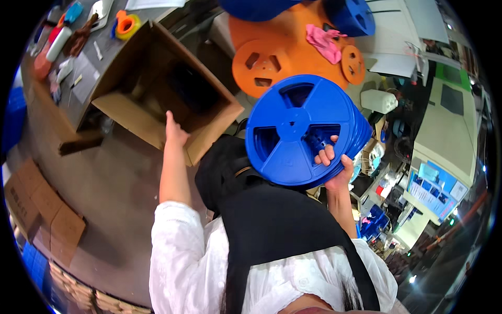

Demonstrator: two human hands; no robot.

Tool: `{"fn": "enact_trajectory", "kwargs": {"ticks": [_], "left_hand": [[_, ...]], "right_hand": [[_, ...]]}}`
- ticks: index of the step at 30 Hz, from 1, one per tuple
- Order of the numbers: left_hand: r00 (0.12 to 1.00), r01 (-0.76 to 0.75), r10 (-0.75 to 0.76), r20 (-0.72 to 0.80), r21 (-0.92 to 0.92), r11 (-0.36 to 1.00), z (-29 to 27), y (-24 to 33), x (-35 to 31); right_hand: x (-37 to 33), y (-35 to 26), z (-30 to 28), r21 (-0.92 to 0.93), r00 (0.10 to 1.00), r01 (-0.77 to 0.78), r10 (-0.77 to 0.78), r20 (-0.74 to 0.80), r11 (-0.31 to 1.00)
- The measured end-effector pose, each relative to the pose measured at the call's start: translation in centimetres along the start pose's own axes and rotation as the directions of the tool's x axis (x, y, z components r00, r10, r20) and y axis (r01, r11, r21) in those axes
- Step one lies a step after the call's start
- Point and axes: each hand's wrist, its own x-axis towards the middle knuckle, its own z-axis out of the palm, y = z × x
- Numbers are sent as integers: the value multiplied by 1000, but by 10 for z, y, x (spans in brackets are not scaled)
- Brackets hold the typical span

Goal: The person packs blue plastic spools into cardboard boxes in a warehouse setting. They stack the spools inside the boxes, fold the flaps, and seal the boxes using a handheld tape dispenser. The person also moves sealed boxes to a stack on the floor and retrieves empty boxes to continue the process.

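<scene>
Blue reels (293, 128) at two o'clock look stiff, slick and bulky, probably best held by rim and window, where the right hand (338, 175) clamps its grip. Left hand (176, 134), beside the box (214, 120) at ten o'clock: grip unclear.

The blue reels (294, 142) look smooth, glossy plastic — the box (130, 118) matt brown cardboard, the apron (287, 222) matt cloth.

A square-mouthed brown cardboard box (128, 120) is standing left of round blue plastic reels (288, 149). Farther off, round orange plastic discs (261, 70) are lying.
</scene>
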Motion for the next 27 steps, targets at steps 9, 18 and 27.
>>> {"fn": "enact_trajectory", "kwargs": {"ticks": [9, 18, 27], "left_hand": [[938, -347, 334, 96, 310, 885, 1, 4, -89], [455, -835, 818, 353, 488, 254, 97, -4, -196], [727, -682, 320, 607, 691, 238, 170, -80, -221]], "right_hand": [[19, 2, -5, 428, 936, -62, -96, 339, 902], [29, 0, 10, 552, 863, -124, -186, 471, 824], [7, 24, 42, -88, 948, -109, 130, 289, 990]]}}
